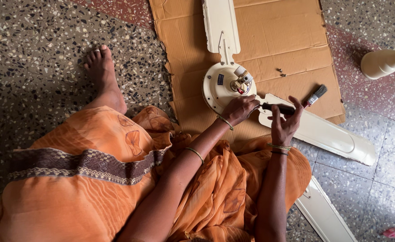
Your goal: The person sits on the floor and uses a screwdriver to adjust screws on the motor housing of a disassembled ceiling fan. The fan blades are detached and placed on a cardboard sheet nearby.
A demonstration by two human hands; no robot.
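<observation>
We list, from left to right, what the head view gives us.

Bare foot (102,74): rests on the speckled floor (36,54), toes up; the leg runs under orange cloth (85,179), which covers the lap and hides the rest of the body.

Cardboard sheet (278,40): flat on the floor; its top edge is cut off by the frame.

Ceiling fan motor housing (217,85): cream, round, lying on the cardboard. Its near rim is hidden behind the left hand. One blade (221,24) runs upward and is cut off at the top; a second blade (327,134) runs to the right across the cardboard edge onto the floor; a third blade (325,215) is partly covered by cloth and leaves the frame at the bottom.

Left hand (240,109): fingers curled shut, pressed on the housing rim and closed on the near end of a dark-handled tool (278,108). We cannot make out the tool's tip.

Two small screws (280,72): loose on the cardboard, too small to detail.

Right hand (286,123): fingers loosely spread, fingertips touching the tool's handle from below; the grip looks light, not clamped.

Paintbrush (315,95): lies just beyond the right fingers, bristles pointing away.

Cream cone-shaped fan cover (383,62): on its side, well apart.

Small pink object (391,232): bottom corner, unidentifiable.
</observation>
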